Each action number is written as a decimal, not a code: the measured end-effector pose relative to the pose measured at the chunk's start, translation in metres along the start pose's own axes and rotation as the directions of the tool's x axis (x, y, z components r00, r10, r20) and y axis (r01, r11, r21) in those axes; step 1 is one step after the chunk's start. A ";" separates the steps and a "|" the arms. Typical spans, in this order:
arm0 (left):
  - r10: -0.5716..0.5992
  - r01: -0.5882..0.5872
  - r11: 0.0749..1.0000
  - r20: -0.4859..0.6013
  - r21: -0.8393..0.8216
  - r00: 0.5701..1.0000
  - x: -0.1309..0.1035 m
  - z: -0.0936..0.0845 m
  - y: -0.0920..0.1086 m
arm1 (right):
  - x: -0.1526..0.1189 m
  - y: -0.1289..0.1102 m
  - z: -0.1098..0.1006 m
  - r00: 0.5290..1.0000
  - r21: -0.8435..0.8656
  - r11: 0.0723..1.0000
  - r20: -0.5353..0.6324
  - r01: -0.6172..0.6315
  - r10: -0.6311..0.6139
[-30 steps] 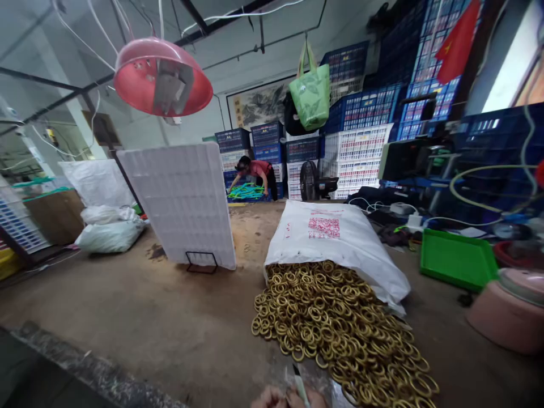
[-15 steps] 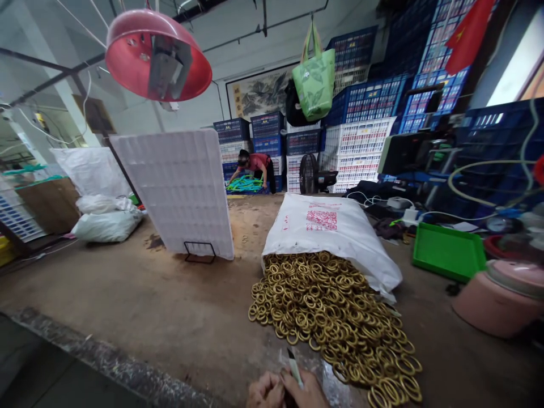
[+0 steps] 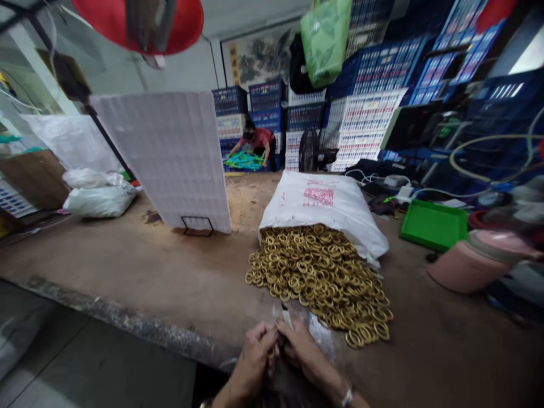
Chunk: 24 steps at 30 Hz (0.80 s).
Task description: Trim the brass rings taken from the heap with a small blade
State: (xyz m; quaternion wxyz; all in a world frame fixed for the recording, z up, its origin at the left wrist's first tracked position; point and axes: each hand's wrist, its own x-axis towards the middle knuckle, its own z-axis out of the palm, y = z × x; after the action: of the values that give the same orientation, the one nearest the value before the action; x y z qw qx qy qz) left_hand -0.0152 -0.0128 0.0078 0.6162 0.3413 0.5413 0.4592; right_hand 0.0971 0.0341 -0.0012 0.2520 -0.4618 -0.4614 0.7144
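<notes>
My left hand (image 3: 256, 347) is closed at the table's near edge, its fingers round a brass ring (image 3: 271, 353) that is mostly hidden. Close against it, my right hand (image 3: 301, 341) grips a small knife (image 3: 287, 315) whose pale blade with a dark tip points up and away from me. Just beyond the hands lies a heap of brass rings (image 3: 314, 272), spilling from the mouth of a white woven sack (image 3: 293, 201) with red print. A strip of clear plastic (image 3: 321, 334) lies by my right hand.
A white panel (image 3: 170, 158) stands on a black wire stand (image 3: 197, 225) at left. To the right are a green tray (image 3: 434, 225) and a pink container (image 3: 470, 262). A red lamp (image 3: 182, 28) hangs above. Beyond the table, a person (image 3: 257, 141) bends over green strips.
The camera has tilted down, so the scene sits higher and more of my forearms shows. My hands stay together, the knife still in the right one.
</notes>
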 end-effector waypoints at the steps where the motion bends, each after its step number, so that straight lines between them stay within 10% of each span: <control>1: 0.005 -0.004 1.000 0.017 -0.019 1.000 -0.005 0.001 0.004 | -0.005 -0.006 0.002 1.000 0.006 1.000 0.003 0.017 -0.017; 9: -0.054 0.075 0.935 0.070 -0.347 0.996 -0.017 0.001 0.018 | -0.010 -0.016 -0.002 0.987 -0.174 0.976 -0.070 0.131 -0.145; 17: 0.066 -0.054 0.962 0.035 -0.267 0.997 -0.017 -0.003 0.010 | -0.023 -0.010 -0.006 0.866 -0.746 0.518 0.157 0.420 -0.476; 24: 0.065 -0.055 0.976 0.036 -0.212 0.997 -0.016 -0.007 0.006 | -0.022 -0.004 -0.005 0.840 -0.806 0.392 0.222 0.443 -0.494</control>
State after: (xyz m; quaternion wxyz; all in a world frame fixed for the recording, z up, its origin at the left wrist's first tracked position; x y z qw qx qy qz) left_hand -0.0232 -0.0259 0.0173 0.6463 0.2999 0.4655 0.5250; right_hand 0.1113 0.0212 0.0113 0.2044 -0.3941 -0.8466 0.2936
